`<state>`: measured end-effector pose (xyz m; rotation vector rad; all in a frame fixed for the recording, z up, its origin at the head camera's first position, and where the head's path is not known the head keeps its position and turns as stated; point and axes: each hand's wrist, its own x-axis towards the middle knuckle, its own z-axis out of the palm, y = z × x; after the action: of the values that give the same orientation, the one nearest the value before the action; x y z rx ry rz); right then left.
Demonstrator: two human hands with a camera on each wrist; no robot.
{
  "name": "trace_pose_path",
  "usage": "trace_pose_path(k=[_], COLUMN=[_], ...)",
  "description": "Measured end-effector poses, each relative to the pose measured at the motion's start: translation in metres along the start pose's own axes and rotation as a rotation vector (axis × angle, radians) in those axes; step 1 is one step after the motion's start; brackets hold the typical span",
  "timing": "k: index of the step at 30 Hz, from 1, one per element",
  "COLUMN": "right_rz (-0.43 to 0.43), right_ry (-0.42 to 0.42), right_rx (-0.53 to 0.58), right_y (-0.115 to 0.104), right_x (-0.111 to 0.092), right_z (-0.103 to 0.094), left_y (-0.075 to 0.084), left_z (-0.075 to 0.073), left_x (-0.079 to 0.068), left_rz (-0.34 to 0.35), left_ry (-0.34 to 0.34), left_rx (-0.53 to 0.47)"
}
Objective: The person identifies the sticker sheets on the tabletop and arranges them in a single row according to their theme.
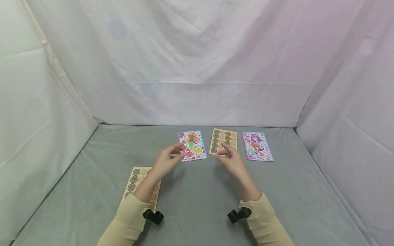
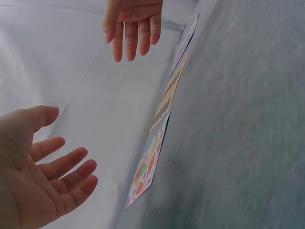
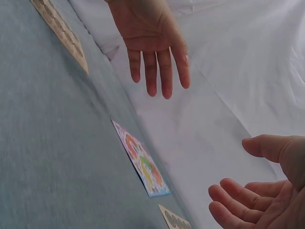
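My left hand [image 1: 167, 160] hovers over the grey cloth with relaxed, spread fingers and nothing in them. Just past its fingertips lies a colourful mermaid sticker sheet [image 1: 197, 147] on a blue and purple ground. Beneath the left forearm, a tan sheet of round stickers [image 1: 133, 181] is partly hidden. My right hand [image 1: 233, 162] is also held above the cloth, fingers loosely bent and holding nothing. It overlaps the near edge of a second tan sheet of round stickers [image 1: 220, 135] in the head view. Both palms face each other in the left wrist view, where the right hand [image 2: 138, 24] appears at the top.
To the right of the second tan sheet lies a purple mermaid sticker sheet [image 1: 258, 147]. The grey cloth [image 1: 197, 205] covers the table, and white curtains [image 1: 197, 102] enclose it at the back and sides. Black camera mounts [image 1: 240, 214] are strapped at both wrists.
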<state>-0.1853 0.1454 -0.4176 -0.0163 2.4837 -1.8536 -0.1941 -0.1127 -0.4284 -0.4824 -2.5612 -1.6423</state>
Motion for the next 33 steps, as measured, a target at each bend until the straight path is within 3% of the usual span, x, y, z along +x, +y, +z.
trace_pose_path(k=[3,8,15,25,28,33], right_rz=[-0.008,0.000,0.011,0.021,0.021,0.041], right_ry=[0.012,0.062,0.120,0.172,0.193,0.197], right_rx=[-0.017,-0.030,-0.115,-0.156,-0.161,-0.144], right_y=[0.006,0.015,0.022,0.029,0.033,0.038], right_x=[0.002,0.004,0.006,0.014,0.017,0.021], right_z=[-0.006,-0.020,-0.033,-0.042,-0.043,-0.048], left_y=[0.000,0.002,0.027,-0.005,-0.007,0.002], left_z=[0.009,0.021,0.026,0.055,0.061,0.063], left_x=[0.003,0.010,0.008,0.033,0.037,0.041], left_rz=[-0.011,0.033,0.061,0.006,-0.014,-0.049], left_ry=[-0.006,-0.014,-0.010,-0.047,-0.044,-0.040], left_rx=[-0.013,-0.067,-0.121,-0.138,-0.155,-0.194])
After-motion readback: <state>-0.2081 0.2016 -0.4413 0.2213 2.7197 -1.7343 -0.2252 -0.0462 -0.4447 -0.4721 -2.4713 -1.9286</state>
